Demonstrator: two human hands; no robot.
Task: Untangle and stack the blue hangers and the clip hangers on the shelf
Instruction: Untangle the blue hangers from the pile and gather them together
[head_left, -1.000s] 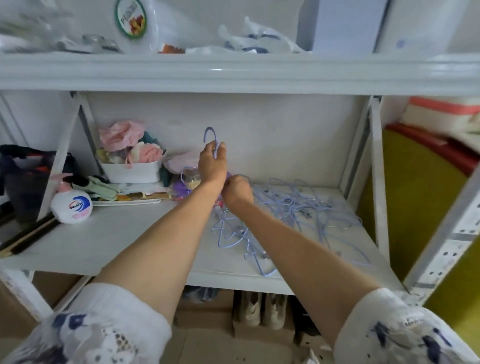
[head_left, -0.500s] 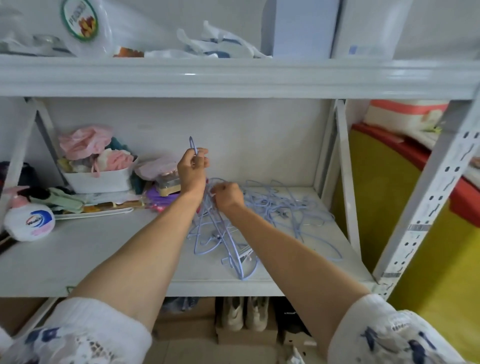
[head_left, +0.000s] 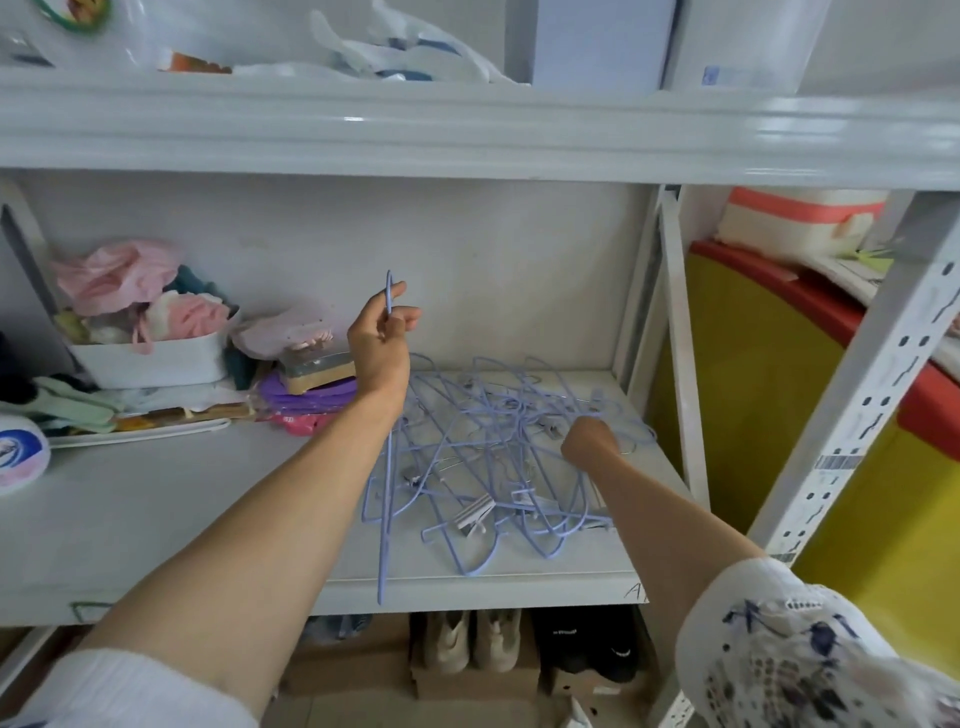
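Gripping one blue hanger (head_left: 385, 467) upright, left hand (head_left: 379, 347), thin lavender-blue wire tangle (head_left: 498, 457)

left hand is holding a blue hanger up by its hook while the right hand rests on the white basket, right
Not quite. The left hand does hold a blue hanger up by its hook, but the right hand is not on the white basket. The head view shows it down in the tangled pile of hangers on the shelf, well right of the basket.
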